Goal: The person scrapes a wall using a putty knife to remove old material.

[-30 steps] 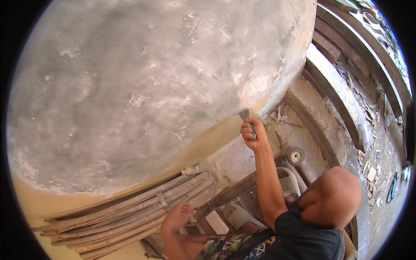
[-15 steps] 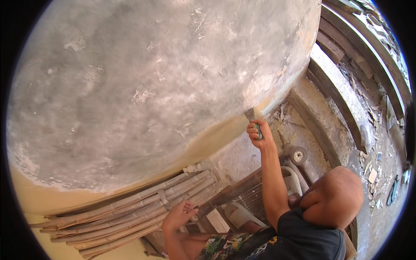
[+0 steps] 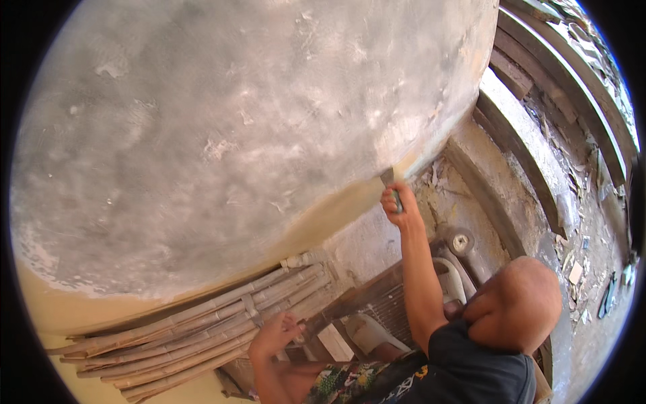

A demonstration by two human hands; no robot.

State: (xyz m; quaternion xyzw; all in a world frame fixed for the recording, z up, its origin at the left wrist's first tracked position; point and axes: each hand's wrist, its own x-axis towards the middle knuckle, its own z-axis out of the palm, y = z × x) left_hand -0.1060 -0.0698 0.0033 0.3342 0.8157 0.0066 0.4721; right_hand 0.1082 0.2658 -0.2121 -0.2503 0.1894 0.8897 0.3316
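Note:
My right hand (image 3: 398,202) is wrapped round the handle of a scraper (image 3: 387,176), a flat metal blade on a greenish grip. Its blade meets the wall (image 3: 222,195) low down, where a rough grey surface borders a strip of yellow paint (image 3: 336,212). In front of my body, my left hand (image 3: 274,334) hovers above the ends of some bamboo poles (image 3: 202,330). Its fingers are loosely bent and somewhat blurred, with no object visible in them.
My feet, in pale sandals (image 3: 367,333), rest by a dark slatted board (image 3: 390,299). A small wheel-like round piece (image 3: 460,241) lies beyond them. Concrete ledges (image 3: 525,148) step away on the right, with paint flakes and debris (image 3: 575,273) scattered along the ground.
My right hand and the scraper have shifted very slightly left and stay at the wall's lower edge. The left hand has barely moved.

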